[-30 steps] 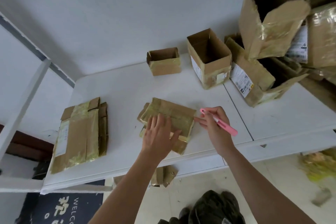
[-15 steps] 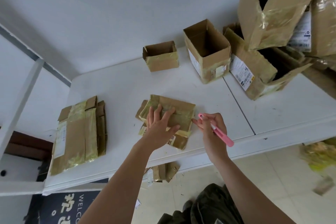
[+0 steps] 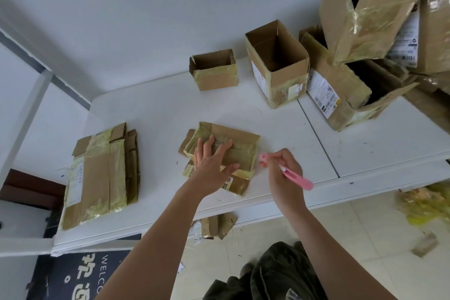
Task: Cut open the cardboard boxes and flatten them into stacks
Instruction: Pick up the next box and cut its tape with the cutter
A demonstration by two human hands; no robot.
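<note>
The left hand (image 3: 210,165) lay flat on the flattened box (image 3: 233,147), its fingers (image 3: 211,142) spread and pressing the top sheet onto the small stack at the middle of the table (image 3: 155,114). The right hand (image 3: 283,173) hovered just right of that stack, its fingers curled around the pink cutter (image 3: 295,176), whose tip pointed toward the stack's right edge.

The main risk looked to be the blade: a cut drawn leftward along the taped edge would run toward the pressing thumb. The stack also sat near the table's front edge, its lower sheets skewed, so a hard push could have slid them off. The upright boxes (image 3: 276,66) behind the stack remained uncut; the larger stack (image 3: 102,178) lay well left.
</note>
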